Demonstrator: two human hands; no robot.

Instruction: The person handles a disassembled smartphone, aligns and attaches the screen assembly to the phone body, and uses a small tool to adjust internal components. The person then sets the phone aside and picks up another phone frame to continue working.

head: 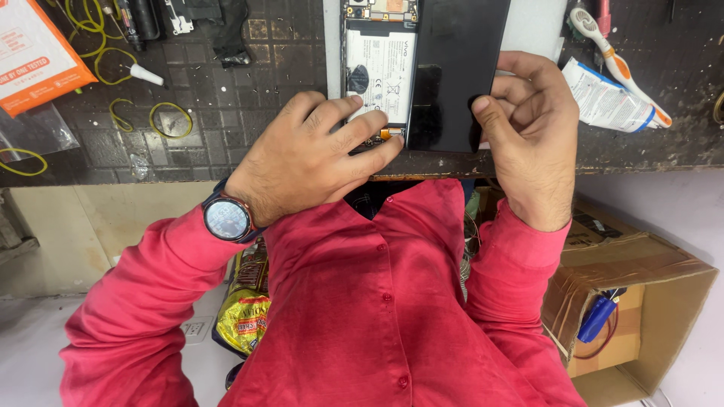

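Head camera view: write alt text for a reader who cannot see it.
A person in a red shirt works on an opened phone at a dark workbench; the left hand presses fingertips at the phone's lower edge while the right hand grips the black screen panel lifted beside it. Yellow rubber bands and a toothbrush lie nearby.

An orange and white flat packet (34,53) lies at the far left corner of the surface (249,98), with a clear plastic bag (34,132) just below it. A white label (379,71) covers the battery of the opened phone. The black screen panel (452,71) stands tilted beside it. A white and blue tube (607,98) lies to the right. A brown cardboard box (641,301) sits on the floor, and a yellow snack packet (245,313) lies lower left. A round watch face (226,218) shows on the wrist.
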